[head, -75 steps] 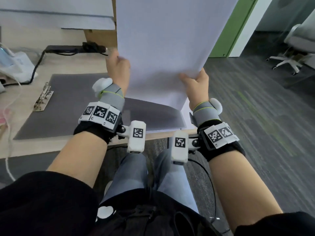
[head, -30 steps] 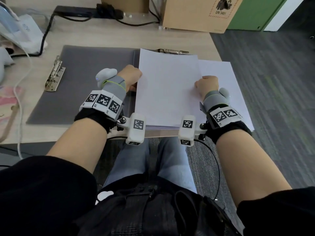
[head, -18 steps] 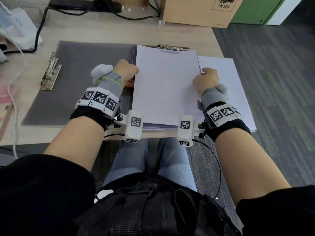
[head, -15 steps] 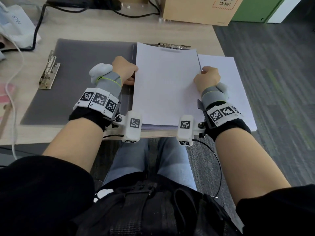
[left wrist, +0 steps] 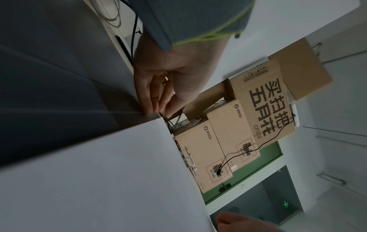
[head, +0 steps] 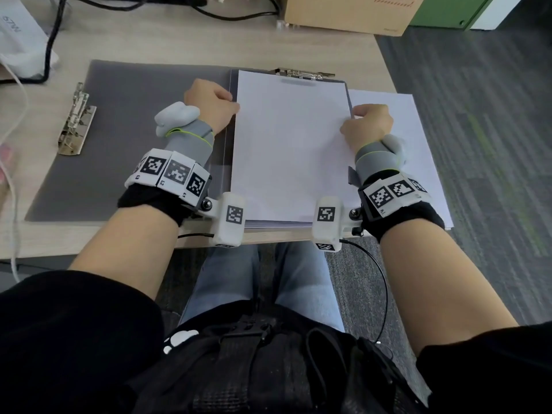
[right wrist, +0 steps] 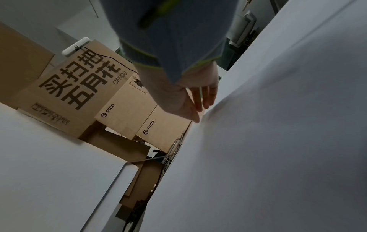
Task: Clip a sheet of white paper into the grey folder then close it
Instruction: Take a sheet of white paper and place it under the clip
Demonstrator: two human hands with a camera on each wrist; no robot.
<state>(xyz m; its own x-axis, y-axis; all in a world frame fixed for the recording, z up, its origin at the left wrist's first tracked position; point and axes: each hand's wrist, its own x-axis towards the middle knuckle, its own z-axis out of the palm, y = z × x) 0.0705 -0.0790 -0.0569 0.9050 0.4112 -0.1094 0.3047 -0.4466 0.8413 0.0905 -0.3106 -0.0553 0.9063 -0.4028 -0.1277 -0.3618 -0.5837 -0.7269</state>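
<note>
The grey folder [head: 125, 138] lies open on the desk, with a metal clip [head: 77, 124] on its left half and another clip [head: 301, 74] at the top of its right half. The white paper [head: 289, 144] lies flat on the right half, its top edge at that clip. My left hand [head: 234, 104] pinches the paper's left edge, and the left wrist view shows its fingers [left wrist: 152, 102] closed at the paper [left wrist: 99, 172]. My right hand [head: 352, 115] pinches the right edge. In the right wrist view its thumb and fingers [right wrist: 206, 100] meet at the paper [right wrist: 258, 141].
More white sheets [head: 418, 150] lie to the right of the folder and overhang the desk's right edge. Cardboard boxes [head: 343, 13] and black cables [head: 233, 13] stand along the back. A white device [head: 21, 46] sits at the far left. The desk's front edge is just below the folder.
The paper, held upright in the air 2.5 s ago, now lies flat on the folder's right half. Both hands came down with it and have slid it up to the top clip.
</note>
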